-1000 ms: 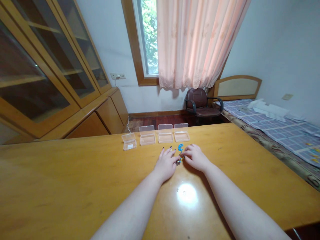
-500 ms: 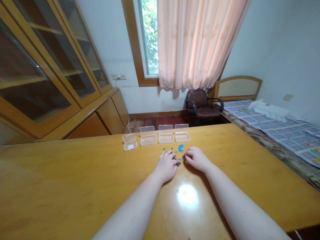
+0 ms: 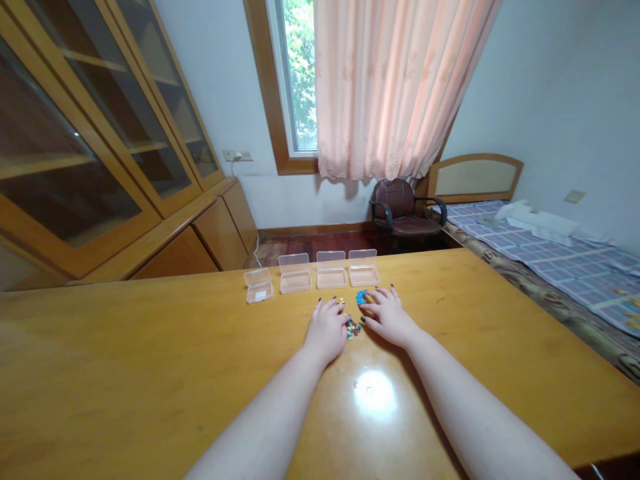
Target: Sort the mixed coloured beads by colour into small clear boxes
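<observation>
Both my hands rest palm down on the wooden table (image 3: 150,373). My left hand (image 3: 326,328) lies with its fingers spread, its thumb beside a small heap of mixed coloured pieces (image 3: 353,328). My right hand (image 3: 389,315) has its fingers stretched forward, fingertips touching a little group of blue pieces (image 3: 361,297). Neither hand visibly grips anything. Just beyond the hands stands a row of several small clear plastic boxes (image 3: 331,275) with their lids open.
A dark office chair (image 3: 403,210) stands past the table's far edge under a pink curtain. A bed with a patterned cover (image 3: 560,257) runs along the right. Wooden cabinets with glass doors (image 3: 100,167) line the left wall.
My right hand has opened from a pinching pose and slid forward to the blue pieces. My left hand shifted slightly forward. The mixed heap now shows between the two hands.
</observation>
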`<control>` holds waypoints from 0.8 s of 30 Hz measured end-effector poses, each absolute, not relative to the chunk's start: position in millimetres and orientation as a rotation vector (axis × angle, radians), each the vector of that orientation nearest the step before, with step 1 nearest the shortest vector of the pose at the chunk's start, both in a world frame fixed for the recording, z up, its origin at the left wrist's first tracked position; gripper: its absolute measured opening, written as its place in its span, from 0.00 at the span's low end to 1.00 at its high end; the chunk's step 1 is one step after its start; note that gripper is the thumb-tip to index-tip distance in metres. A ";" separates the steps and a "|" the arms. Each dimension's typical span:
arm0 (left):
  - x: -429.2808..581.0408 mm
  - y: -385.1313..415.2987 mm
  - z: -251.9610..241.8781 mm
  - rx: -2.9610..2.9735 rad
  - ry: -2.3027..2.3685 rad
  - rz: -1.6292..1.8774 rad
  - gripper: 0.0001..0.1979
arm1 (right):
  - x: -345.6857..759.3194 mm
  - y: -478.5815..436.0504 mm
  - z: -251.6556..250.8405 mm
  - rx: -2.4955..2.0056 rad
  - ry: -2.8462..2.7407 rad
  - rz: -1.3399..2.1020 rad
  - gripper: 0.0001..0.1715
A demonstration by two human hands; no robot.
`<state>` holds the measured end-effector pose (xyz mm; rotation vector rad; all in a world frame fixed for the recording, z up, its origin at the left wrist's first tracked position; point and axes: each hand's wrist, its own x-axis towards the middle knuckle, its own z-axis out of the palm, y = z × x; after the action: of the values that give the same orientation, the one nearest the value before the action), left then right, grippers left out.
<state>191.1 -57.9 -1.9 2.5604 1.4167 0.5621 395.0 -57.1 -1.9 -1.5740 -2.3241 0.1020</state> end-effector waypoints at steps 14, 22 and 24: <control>191.5 -56.4 -3.9 2.483 1.537 0.595 0.20 | 387.8 -61.8 -2.5 -1.470 -2.396 0.255 0.17; 191.6 -58.1 -1.4 2.528 1.315 0.591 0.15 | 390.7 -55.4 -9.4 -1.659 -2.279 0.099 0.19; 191.9 -59.3 -1.6 2.540 1.276 0.549 0.15 | 393.6 -53.6 -7.8 -1.619 -2.230 0.082 0.18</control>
<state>191.9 -59.3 -1.6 2.5402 1.2757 0.5494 393.6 -53.6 -7.8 -1.6188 -2.2299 0.0824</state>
